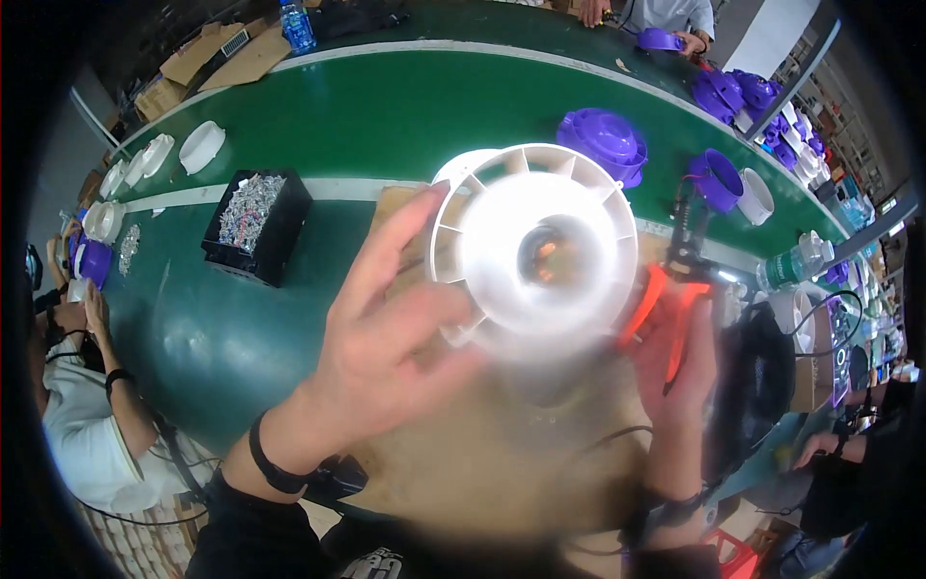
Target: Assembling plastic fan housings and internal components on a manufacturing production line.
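Observation:
A white round plastic housing (603, 253) with a ribbed rim is held up close to me, its round middle opening facing up. My left hand (386, 323) grips its left edge, fingers curled at the rim and slightly blurred. My right hand (687, 357) is wrapped round orange-red-handled pliers (644, 304), just right of the housing, jaws pointing away from me. Whether the right hand also touches the housing cannot be made out. Below it lies a tan board (463, 473), partly blurred. Behind the housing, part of another white piece (461, 164) shows.
A black bin (291, 227) of small metal parts (253, 207) stands left. A purple housing (603, 140), purple ring (716, 183), white ring (756, 198) and bottle (793, 265) are beyond and right. White covers (203, 148) sit on the green belt (386, 116). Co-workers sit left, far and right.

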Motion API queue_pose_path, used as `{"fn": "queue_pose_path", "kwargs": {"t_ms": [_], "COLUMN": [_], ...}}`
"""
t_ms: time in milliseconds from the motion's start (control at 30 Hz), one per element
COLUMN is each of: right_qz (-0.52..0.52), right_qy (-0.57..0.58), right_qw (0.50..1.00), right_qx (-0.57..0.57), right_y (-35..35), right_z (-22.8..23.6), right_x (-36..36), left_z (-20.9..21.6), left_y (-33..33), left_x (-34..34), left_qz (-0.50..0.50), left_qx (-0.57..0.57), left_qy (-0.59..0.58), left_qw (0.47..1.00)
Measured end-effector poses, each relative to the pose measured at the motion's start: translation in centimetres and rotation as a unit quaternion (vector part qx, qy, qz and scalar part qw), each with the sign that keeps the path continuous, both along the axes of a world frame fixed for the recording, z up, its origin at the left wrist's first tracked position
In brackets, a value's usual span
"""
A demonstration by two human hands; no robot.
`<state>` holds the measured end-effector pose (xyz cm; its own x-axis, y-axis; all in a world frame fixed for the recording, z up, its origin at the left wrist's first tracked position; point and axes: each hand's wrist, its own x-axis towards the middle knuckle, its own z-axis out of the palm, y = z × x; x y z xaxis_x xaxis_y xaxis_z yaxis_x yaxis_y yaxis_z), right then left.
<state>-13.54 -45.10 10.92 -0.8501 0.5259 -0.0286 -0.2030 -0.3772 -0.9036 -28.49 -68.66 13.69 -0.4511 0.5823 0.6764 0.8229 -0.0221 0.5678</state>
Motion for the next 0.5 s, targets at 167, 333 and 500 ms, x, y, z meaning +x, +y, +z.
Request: {"fn": "queue_pose_path", "kwargs": {"t_ms": [167,333,500], "right_qz": [0.076,0.067,0.008], "right_qy": [-0.058,-0.031,-0.056], "right_qw": [0.994,0.996,0.989], "right_qx": [0.049,0.044,0.14], "right_y": [-1.0,-2.4,-5.1], "right_z": [-0.1,1.4,3.1], "right_x": [1.8,2.2,2.0], "left_z": [-0.4,-2.0,-0.3], "left_y": [-0.6,-0.2,0.5], "left_x": [0.2,-0.4,1.4], "left_qz": [-0.068,-0.179,-0.258], "left_qx": [-0.052,0.054,0.252], "left_qy": [-0.075,-0.18,-0.408], "left_qw": [0.993,0.966,0.839]}}
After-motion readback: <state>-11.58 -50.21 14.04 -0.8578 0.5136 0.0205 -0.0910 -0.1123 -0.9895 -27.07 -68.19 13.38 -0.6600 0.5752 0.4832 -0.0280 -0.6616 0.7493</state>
